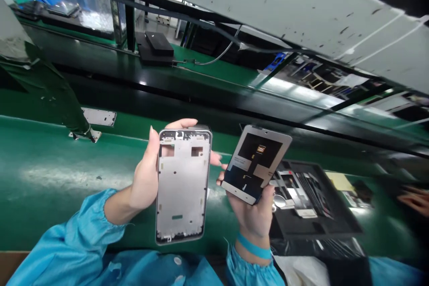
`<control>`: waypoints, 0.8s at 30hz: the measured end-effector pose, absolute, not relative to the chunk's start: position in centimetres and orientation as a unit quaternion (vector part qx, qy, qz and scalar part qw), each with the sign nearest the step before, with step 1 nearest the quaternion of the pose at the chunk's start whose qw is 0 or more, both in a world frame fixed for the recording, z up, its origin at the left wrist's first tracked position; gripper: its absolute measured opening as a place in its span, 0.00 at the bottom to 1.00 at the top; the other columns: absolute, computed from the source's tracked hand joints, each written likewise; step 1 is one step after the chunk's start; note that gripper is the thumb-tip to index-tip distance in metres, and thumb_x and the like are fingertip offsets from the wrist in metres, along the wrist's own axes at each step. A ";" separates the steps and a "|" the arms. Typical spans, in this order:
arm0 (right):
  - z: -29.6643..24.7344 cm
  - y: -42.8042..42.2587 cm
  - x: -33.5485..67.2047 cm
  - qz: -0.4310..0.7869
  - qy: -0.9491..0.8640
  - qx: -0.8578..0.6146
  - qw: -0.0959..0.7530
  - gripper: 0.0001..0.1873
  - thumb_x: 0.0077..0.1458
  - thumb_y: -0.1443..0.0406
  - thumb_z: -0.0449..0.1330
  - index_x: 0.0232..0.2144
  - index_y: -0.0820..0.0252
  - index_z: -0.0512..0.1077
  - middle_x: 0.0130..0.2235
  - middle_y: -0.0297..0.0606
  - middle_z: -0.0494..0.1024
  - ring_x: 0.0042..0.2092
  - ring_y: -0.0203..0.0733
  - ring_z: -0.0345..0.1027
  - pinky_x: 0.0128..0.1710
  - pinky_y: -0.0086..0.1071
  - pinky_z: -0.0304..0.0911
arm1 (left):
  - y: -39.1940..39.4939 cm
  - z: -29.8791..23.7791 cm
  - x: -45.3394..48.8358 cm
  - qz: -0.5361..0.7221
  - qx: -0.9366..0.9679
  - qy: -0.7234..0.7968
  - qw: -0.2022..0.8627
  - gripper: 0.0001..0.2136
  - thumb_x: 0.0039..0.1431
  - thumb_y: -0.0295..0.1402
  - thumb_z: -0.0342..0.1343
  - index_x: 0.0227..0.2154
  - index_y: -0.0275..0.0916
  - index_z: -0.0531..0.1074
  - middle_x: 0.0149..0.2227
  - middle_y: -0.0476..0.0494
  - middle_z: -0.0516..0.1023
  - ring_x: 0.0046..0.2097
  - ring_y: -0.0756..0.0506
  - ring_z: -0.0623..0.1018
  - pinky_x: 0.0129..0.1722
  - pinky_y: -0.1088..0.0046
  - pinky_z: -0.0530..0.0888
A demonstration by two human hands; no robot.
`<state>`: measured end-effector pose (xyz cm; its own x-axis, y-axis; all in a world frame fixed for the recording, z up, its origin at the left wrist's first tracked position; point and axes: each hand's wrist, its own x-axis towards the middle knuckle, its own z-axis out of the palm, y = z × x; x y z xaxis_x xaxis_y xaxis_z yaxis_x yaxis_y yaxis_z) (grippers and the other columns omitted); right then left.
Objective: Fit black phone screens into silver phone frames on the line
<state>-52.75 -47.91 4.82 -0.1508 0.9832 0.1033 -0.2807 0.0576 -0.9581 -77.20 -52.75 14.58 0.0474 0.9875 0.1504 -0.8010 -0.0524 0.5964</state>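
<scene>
My left hand (145, 178) is closed round a phone middle frame (182, 183), a silvery plate with a dark rim and two cut-outs near its top. It is held upright above the green bench, its inner face toward me. In my right hand (253, 214) is a phone screen panel (253, 165), tilted to the right, with a flex cable and dark film on the side I see. The two parts are apart, side by side. A blue band circles my right wrist.
A black tray (321, 228) holding several phone parts lies at the right. Another person's hand (415, 199) shows at the right edge. A green-wrapped post (56, 94) stands at the left near a flat plate (100, 116). A light beam (268, 4) crosses overhead.
</scene>
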 end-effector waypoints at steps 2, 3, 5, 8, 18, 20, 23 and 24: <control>4.4 -47.9 -52.8 0.592 -0.484 -0.357 0.537 0.33 0.69 0.35 0.51 0.57 0.44 0.81 0.50 0.43 0.87 0.41 0.54 0.83 0.43 0.50 0.80 | -53.4 14.8 -77.2 0.652 0.266 0.153 0.693 0.31 0.74 0.62 0.45 0.62 0.40 0.69 0.41 0.36 0.87 0.44 0.37 0.87 0.45 0.60 0.82; 4.2 -47.8 -52.8 0.595 -0.485 -0.357 0.532 0.33 0.69 0.35 0.51 0.57 0.45 0.81 0.50 0.43 0.87 0.42 0.54 0.83 0.43 0.50 0.79 | -53.6 14.9 -77.2 0.645 0.259 0.148 0.703 0.31 0.74 0.62 0.45 0.62 0.40 0.68 0.41 0.36 0.86 0.43 0.38 0.87 0.44 0.61 0.81; 3.8 -47.8 -52.8 0.596 -0.490 -0.366 0.520 0.35 0.69 0.34 0.49 0.55 0.45 0.82 0.49 0.43 0.87 0.44 0.55 0.83 0.45 0.50 0.79 | -54.0 15.0 -77.3 0.636 0.246 0.140 0.718 0.31 0.74 0.63 0.45 0.62 0.42 0.68 0.41 0.36 0.86 0.42 0.39 0.86 0.44 0.63 0.81; 3.4 -47.7 -52.9 0.602 -0.500 -0.380 0.494 0.39 0.68 0.32 0.47 0.53 0.48 0.83 0.46 0.44 0.87 0.46 0.57 0.83 0.49 0.52 0.79 | -54.4 15.0 -77.4 0.625 0.243 0.128 0.731 0.33 0.73 0.64 0.45 0.63 0.43 0.68 0.42 0.35 0.86 0.42 0.38 0.86 0.44 0.63 0.81; 3.1 -48.3 -52.7 0.614 -0.488 -0.367 0.500 0.31 0.64 0.37 0.62 0.53 0.50 0.82 0.53 0.45 0.87 0.46 0.56 0.85 0.49 0.52 0.81 | -54.7 14.8 -77.3 0.615 0.248 0.084 0.744 0.33 0.73 0.63 0.45 0.63 0.41 0.70 0.44 0.33 0.86 0.43 0.38 0.85 0.42 0.64 0.81; 3.5 -48.4 -53.0 0.599 -0.492 -0.363 0.517 0.29 0.62 0.39 0.66 0.53 0.50 0.82 0.53 0.45 0.87 0.44 0.55 0.85 0.46 0.51 0.82 | -54.4 14.6 -77.4 0.610 0.272 0.076 0.740 0.33 0.72 0.63 0.48 0.62 0.41 0.70 0.45 0.32 0.85 0.44 0.37 0.85 0.42 0.63 0.81; 4.3 -48.5 -53.4 0.562 -0.508 -0.357 0.546 0.27 0.61 0.41 0.69 0.53 0.50 0.82 0.52 0.43 0.87 0.43 0.52 0.84 0.46 0.47 0.81 | -54.3 14.5 -77.6 0.604 0.289 0.086 0.738 0.32 0.71 0.63 0.50 0.61 0.41 0.72 0.44 0.33 0.85 0.43 0.36 0.85 0.41 0.62 0.82; 4.6 -48.5 -53.5 0.553 -0.516 -0.355 0.549 0.28 0.60 0.41 0.70 0.53 0.49 0.82 0.51 0.43 0.87 0.43 0.51 0.84 0.46 0.47 0.81 | -54.4 14.6 -77.6 0.599 0.293 0.088 0.740 0.31 0.72 0.63 0.49 0.61 0.42 0.73 0.44 0.33 0.85 0.43 0.36 0.85 0.42 0.62 0.82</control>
<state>-53.47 -48.53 4.63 -0.1452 0.9740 0.1737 -0.2403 0.1356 -0.9612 -77.58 -54.38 14.60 0.2673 0.9380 0.2205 -0.8352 0.1114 0.5386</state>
